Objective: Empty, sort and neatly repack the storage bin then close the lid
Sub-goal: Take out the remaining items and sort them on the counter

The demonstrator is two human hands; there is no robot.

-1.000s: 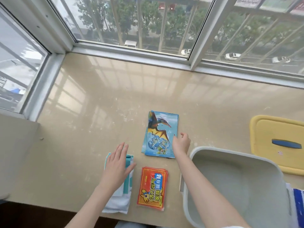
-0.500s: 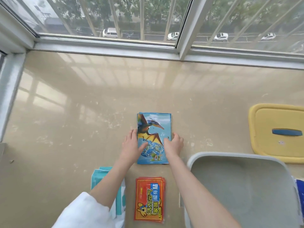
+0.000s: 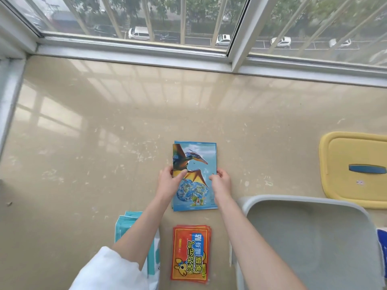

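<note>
A stack of blue dinosaur booklets [image 3: 195, 160] lies on the beige ledge in the middle. My left hand [image 3: 168, 183] grips its left edge, thumb over the cover. My right hand [image 3: 221, 182] holds the right edge with curled fingers. Nearer to me lies a stack of red-orange heat-patch packets [image 3: 190, 254]. To their left sit white and teal packs [image 3: 125, 222], partly hidden by my left forearm. The grey storage bin [image 3: 303, 203] stands open at the lower right, nothing visible inside. Its yellow lid [image 3: 356, 151] with a blue handle lies flat at the far right.
The beige ledge [image 3: 104, 132] runs back to a window frame [image 3: 136, 53] along the far side and the left. A blue and white item [image 3: 383, 241] peeks in at the right edge beside the bin.
My left hand left the white and teal packs and went to the booklets' left edge. Both hands now hold the stack, which has been squared up. The view tilted downward.
</note>
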